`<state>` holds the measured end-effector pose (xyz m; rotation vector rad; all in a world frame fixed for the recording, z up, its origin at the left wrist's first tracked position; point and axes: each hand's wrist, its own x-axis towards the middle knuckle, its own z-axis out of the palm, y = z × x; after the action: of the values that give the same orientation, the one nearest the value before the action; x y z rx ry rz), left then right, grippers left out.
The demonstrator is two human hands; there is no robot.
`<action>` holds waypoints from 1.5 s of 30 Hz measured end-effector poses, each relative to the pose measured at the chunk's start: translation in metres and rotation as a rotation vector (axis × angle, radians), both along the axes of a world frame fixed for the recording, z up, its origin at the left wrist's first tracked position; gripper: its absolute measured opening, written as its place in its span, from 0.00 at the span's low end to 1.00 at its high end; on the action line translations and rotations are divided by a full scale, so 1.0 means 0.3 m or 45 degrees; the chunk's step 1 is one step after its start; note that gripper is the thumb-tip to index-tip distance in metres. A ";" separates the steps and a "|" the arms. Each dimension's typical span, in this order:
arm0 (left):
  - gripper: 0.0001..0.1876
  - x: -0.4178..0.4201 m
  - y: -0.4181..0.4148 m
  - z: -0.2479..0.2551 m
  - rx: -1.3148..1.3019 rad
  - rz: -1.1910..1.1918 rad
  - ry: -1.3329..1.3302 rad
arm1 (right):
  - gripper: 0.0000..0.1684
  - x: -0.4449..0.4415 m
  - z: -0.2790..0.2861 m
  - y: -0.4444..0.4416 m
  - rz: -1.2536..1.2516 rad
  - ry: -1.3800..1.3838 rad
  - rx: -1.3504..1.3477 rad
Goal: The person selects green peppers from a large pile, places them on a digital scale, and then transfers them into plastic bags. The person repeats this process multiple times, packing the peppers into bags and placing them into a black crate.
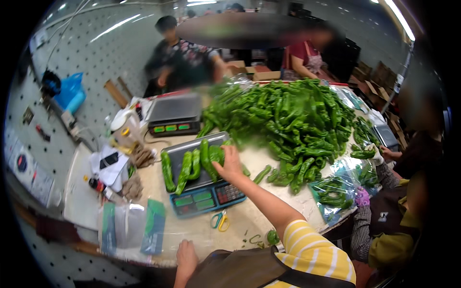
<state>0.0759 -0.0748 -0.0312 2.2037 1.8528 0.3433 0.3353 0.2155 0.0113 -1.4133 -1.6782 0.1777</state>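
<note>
My right hand (pixel 231 165) reaches onto the steel pan (pixel 173 149) of a blue digital scale (pixel 207 198), its thumb and fingers around a green pepper (pixel 216 154). Several long green peppers (pixel 184 169) lie side by side on that pan, left of the hand. Low in the view, my left hand (pixel 187 256) rests by the table's front edge with its fingers curled. Clear plastic lies beside it, and whether the fingers pinch it is unclear. Printed clear plastic bags (pixel 131 228) lie flat to its left. Scissors (pixel 219 220) with blue and yellow handles sit below the scale.
A large heap of green peppers (pixel 288 118) covers the table's far right. Behind the blue scale stands a second scale (pixel 174 113). A pitcher (pixel 126 124), papers and a phone (pixel 108 160) are at left. At right, a co-worker's gloved hands (pixel 362 197) are by filled bags (pixel 331 194).
</note>
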 end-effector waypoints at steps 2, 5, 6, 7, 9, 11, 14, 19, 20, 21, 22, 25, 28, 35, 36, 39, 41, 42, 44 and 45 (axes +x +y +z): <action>0.15 0.009 0.028 -0.046 -0.094 -0.018 0.038 | 0.36 0.069 0.026 0.003 0.010 -0.009 0.095; 0.17 0.005 0.061 -0.102 -0.268 -0.064 0.129 | 0.36 0.245 0.025 0.059 -0.077 -0.056 0.042; 0.17 0.008 0.067 -0.109 -0.350 -0.065 0.165 | 0.35 0.319 0.018 0.093 -0.174 -0.212 0.070; 0.18 -0.002 0.071 -0.141 -0.343 -0.082 0.160 | 0.37 0.399 0.018 0.132 -0.264 -0.344 0.098; 0.19 -0.020 0.098 -0.200 -0.326 -0.133 0.149 | 0.30 0.588 -0.028 0.248 -0.450 -0.568 0.278; 0.16 0.026 0.131 -0.068 -0.395 -0.096 0.126 | 0.23 0.730 -0.028 0.342 -0.645 -0.934 0.218; 0.16 0.060 0.169 0.001 -0.504 -0.078 0.202 | 0.17 0.846 0.007 0.411 -0.799 -1.217 0.159; 0.18 0.084 0.198 0.046 -0.577 -0.061 0.271 | 0.05 0.932 0.018 0.418 -0.793 -1.332 0.129; 0.19 0.088 0.204 0.047 -0.541 -0.069 0.271 | 0.06 0.961 0.006 0.394 -0.728 -1.289 0.138; 0.19 0.087 0.199 0.052 -0.514 -0.069 0.272 | 0.07 0.965 0.007 0.369 -0.683 -1.107 0.041; 0.20 0.086 0.187 0.056 -0.487 -0.055 0.270 | 0.08 0.921 0.059 0.315 -0.654 -0.847 -0.014; 0.21 0.107 0.206 0.080 -0.259 -0.156 0.203 | 0.18 0.869 0.147 0.137 -0.475 -0.209 -0.191; 0.17 0.209 0.303 0.127 0.040 -0.265 -0.318 | 0.14 0.812 0.096 -0.034 0.023 0.484 -0.405; 0.25 0.417 0.385 0.121 -0.405 -0.330 -1.153 | 0.16 0.502 -0.017 -0.488 0.884 1.332 -1.007; 0.26 0.443 0.396 0.076 -0.506 -0.350 -1.314 | 0.18 0.446 -0.032 -0.537 1.009 1.460 -1.049; 0.27 0.517 0.396 0.115 -0.975 -0.306 -1.792 | 0.20 0.319 -0.113 -0.659 1.209 1.529 -1.192; 0.28 0.501 0.367 0.167 -1.239 -0.210 -2.010 | 0.19 0.292 -0.127 -0.686 1.114 1.358 -1.286; 0.28 0.487 0.346 0.145 -1.106 -0.224 -1.970 | 0.19 0.279 -0.096 -0.692 0.970 1.188 -1.229; 0.29 0.469 0.310 0.124 -0.889 -0.192 -1.947 | 0.20 0.302 -0.092 -0.691 0.736 0.868 -1.033; 0.30 0.450 0.302 0.111 -0.893 -0.256 -1.961 | 0.23 0.321 -0.118 -0.685 0.648 0.721 -0.906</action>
<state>0.2108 0.0157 0.0021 0.9507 0.6651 0.8361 0.4316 0.0100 -0.0242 -1.1982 -1.4960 1.4362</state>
